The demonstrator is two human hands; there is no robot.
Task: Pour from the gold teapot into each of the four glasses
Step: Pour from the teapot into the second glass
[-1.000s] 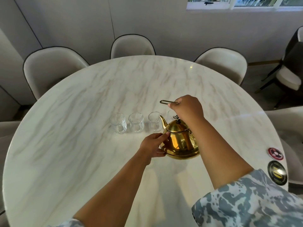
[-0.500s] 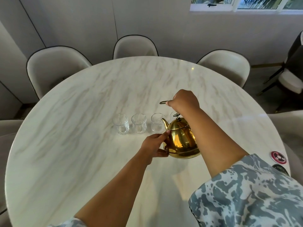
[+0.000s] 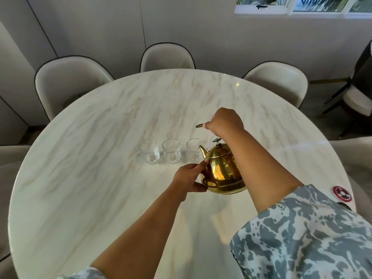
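I find open tabletop (image 3: 90,178) left of and beyond the three glasses (image 3: 171,152); the gold teapot (image 3: 221,170) and right forearm (image 3: 261,168) screen the fourth glass (image 3: 212,139) from the near side.

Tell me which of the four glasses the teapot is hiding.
The rightmost glass: only a sliver of its rim shows behind the gold teapot. The other three show almost whole.
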